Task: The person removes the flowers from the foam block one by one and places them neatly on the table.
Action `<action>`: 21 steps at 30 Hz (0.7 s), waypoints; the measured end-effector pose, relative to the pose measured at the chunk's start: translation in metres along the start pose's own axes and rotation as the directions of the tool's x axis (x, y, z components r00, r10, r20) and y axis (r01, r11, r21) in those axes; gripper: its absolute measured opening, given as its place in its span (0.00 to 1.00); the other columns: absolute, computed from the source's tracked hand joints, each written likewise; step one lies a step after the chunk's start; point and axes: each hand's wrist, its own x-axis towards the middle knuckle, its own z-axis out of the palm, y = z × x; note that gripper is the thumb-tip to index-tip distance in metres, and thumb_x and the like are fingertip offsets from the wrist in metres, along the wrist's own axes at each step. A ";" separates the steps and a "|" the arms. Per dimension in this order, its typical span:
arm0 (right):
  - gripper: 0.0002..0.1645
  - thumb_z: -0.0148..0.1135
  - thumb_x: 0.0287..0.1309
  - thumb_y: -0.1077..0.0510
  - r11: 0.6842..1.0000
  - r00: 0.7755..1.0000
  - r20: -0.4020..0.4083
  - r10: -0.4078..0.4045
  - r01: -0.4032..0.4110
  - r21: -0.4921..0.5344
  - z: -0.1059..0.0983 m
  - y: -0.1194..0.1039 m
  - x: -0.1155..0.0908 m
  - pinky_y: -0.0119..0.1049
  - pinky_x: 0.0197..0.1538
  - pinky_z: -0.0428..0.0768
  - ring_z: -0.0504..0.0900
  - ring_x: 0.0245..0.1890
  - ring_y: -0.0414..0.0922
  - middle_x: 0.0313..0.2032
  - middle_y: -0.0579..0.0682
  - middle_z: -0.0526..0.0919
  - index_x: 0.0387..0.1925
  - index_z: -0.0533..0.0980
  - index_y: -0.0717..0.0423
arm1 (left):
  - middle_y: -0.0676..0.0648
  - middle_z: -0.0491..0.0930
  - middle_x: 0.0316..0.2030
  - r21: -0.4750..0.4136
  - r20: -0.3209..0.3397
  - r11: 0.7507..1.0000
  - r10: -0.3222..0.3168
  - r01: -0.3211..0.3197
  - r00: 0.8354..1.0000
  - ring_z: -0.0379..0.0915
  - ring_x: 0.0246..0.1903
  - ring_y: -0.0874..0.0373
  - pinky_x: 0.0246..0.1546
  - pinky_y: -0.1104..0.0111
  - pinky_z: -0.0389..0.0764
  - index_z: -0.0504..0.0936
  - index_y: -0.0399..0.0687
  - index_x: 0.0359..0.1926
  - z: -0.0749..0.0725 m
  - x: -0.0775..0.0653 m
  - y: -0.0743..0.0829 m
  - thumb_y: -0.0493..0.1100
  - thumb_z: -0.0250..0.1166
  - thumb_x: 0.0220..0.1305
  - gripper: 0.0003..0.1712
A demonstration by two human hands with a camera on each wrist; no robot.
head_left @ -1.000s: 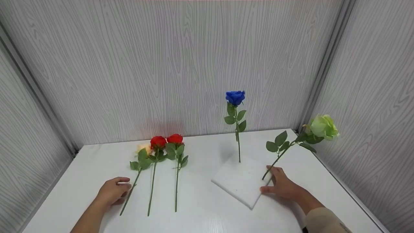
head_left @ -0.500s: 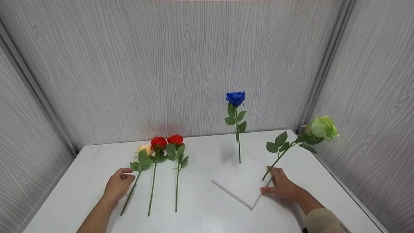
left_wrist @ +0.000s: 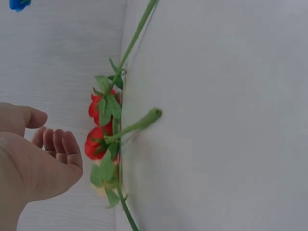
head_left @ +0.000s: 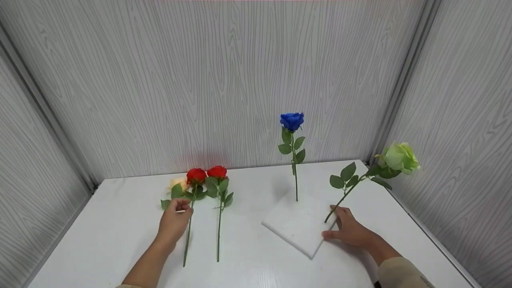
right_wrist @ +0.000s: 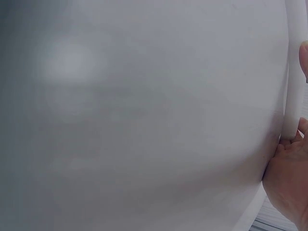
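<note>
My left hand hovers by the stem of the left red rose, fingers loosely bent. In the left wrist view, the gap between thumb and fingers holds nothing. Partly hidden behind this hand lies a pale peach rose. Another red rose lies just to the right. My right hand grips the right corner of a white foam-like slab, thumb on one edge and fingers on another. A blue rose stands upright in the slab. Beside it, a light green rose leans far to the right.
The white table backs onto a grey wood-grain wall panel. A similar side panel rises at the right, close to the green rose's head.
My left hand has moved right and away from me, from the peach rose's stem to the left red rose's stem. My right hand and the slab have stayed in place.
</note>
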 end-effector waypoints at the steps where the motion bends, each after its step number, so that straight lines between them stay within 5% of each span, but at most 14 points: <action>1: 0.70 0.82 0.59 0.40 1.000 1.000 0.000 0.002 -0.002 -0.003 0.000 0.000 0.000 0.74 0.83 0.51 0.52 0.82 0.73 0.76 0.72 0.54 0.85 0.49 0.63 | 0.39 0.73 0.64 -0.011 0.001 1.000 0.007 -0.007 1.000 0.72 0.65 0.45 0.60 0.59 0.78 0.72 0.44 0.69 0.007 -0.001 0.003 0.43 0.58 0.82 0.21; 14: 0.70 0.81 0.59 0.39 0.999 1.000 -0.003 0.003 -0.003 -0.039 -0.002 0.003 0.002 0.74 0.83 0.52 0.52 0.82 0.74 0.77 0.73 0.53 0.85 0.49 0.63 | 0.42 0.79 0.58 -0.087 0.057 0.989 0.128 -0.123 0.990 0.77 0.59 0.49 0.57 0.61 0.85 0.79 0.48 0.62 0.094 -0.005 0.039 0.40 0.62 0.79 0.14; 21: 0.70 0.81 0.59 0.38 0.999 1.000 -0.002 0.009 -0.009 -0.036 0.001 0.002 0.002 0.74 0.83 0.51 0.51 0.83 0.73 0.78 0.73 0.53 0.85 0.49 0.63 | 0.44 0.80 0.53 -0.105 0.130 0.975 0.211 -0.198 0.969 0.79 0.54 0.51 0.55 0.61 0.86 0.79 0.48 0.59 0.146 -0.015 0.054 0.39 0.64 0.77 0.13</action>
